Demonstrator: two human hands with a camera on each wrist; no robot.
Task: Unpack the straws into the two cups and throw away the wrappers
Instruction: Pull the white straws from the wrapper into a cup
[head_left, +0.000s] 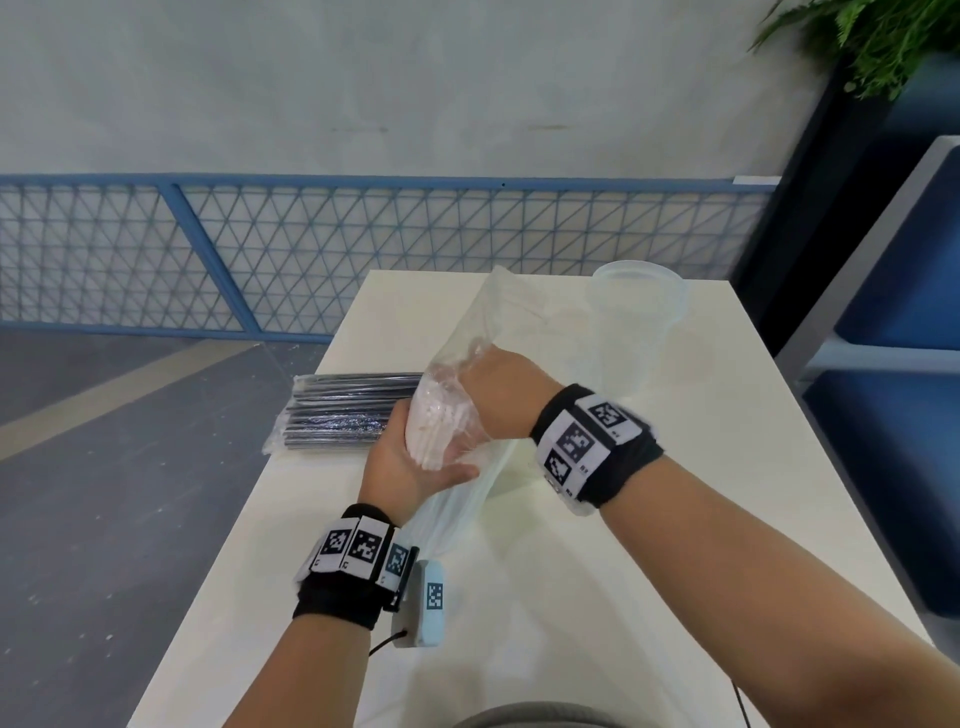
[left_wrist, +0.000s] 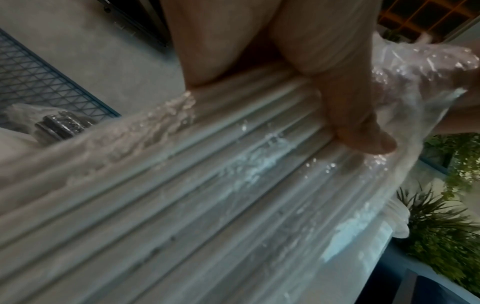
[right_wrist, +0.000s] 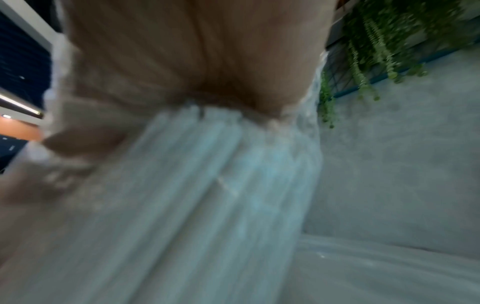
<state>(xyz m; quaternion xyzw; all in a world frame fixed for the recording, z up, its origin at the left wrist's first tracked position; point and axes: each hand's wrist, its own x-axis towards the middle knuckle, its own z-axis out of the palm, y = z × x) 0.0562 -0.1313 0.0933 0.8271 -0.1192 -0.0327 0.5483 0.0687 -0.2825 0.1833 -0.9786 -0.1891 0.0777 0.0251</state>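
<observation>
A clear plastic wrapper (head_left: 501, 312) full of white straws (head_left: 436, 431) stands tilted over the middle of the white table (head_left: 322, 571). My left hand (head_left: 415, 467) cups the bundle from the left through the plastic, and its thumb (left_wrist: 358, 123) lies across the straws (left_wrist: 207, 195). My right hand (head_left: 493, 389) is pushed into the wrapper's open mouth, its fingers hidden by the film. In the blurred right wrist view that hand (right_wrist: 194, 61) is curled round the tops of the straws (right_wrist: 207, 185). One clear cup (head_left: 636, 322) stands behind to the right.
A sealed pack of black straws (head_left: 343, 410) lies at the table's left edge, also seen as the black straws pack (left_wrist: 62, 125). A blue mesh fence (head_left: 311, 249) runs behind the table. A blue cabinet (head_left: 893, 364) and a plant (head_left: 872, 41) stand on the right.
</observation>
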